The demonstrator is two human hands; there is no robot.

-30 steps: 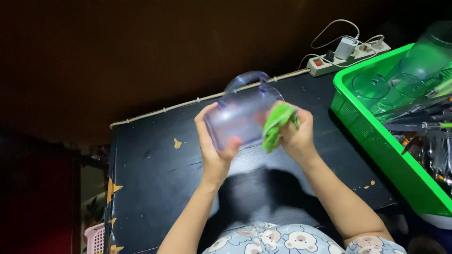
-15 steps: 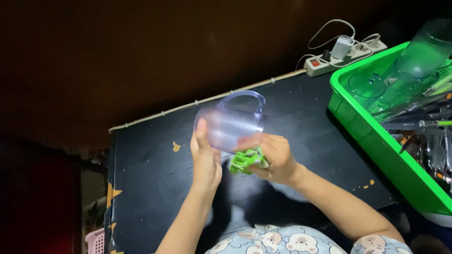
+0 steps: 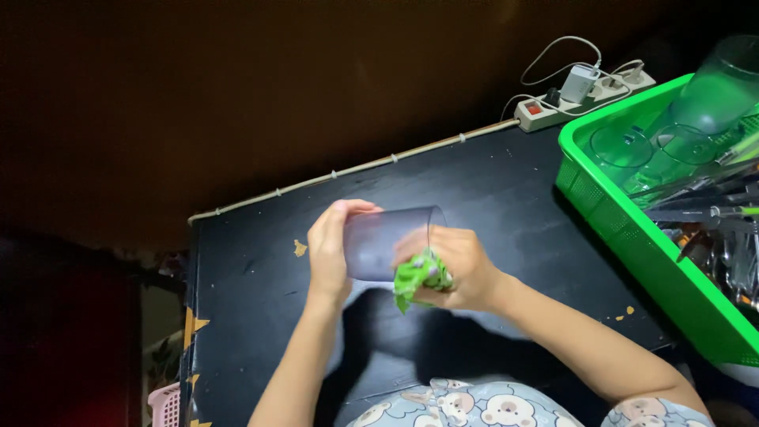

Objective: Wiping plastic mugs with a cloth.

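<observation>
**Cup and cloth, held over the dark table**

Fingers (image 3: pixel 336 229) of the left hand (image 3: pixel 328 257) curl closed around the base end of a clear plastic cup (image 3: pixel 387 241), which lies on its side in the air just above the black table (image 3: pixel 253 292). Those of the right hand (image 3: pixel 458 269) are bunched shut on a crumpled green cloth (image 3: pixel 419 273) and press it against the cup's open end. By the look of it, the step in hand is wiping the cup near its rim; the next move would call for turning the cup in the left grip so the cloth meets a fresh part of the wall, with the hold kept firm on smooth plastic.

Counted near to far: two hands, one cup, one cloth, one table. Further right stands one green basket (image 3: pixel 624 229), holding clear glassware (at least three pieces show, though overlap makes the tally unsure) and a heap of cutlery (image 3: pixel 711 221) too tangled to number. Beyond the table's far edge lies one white power strip (image 3: pixel 585 91) with a charger plugged in and thin white cables looping off it. One pink basket (image 3: pixel 164 399) peeps in at the lower left.
</observation>
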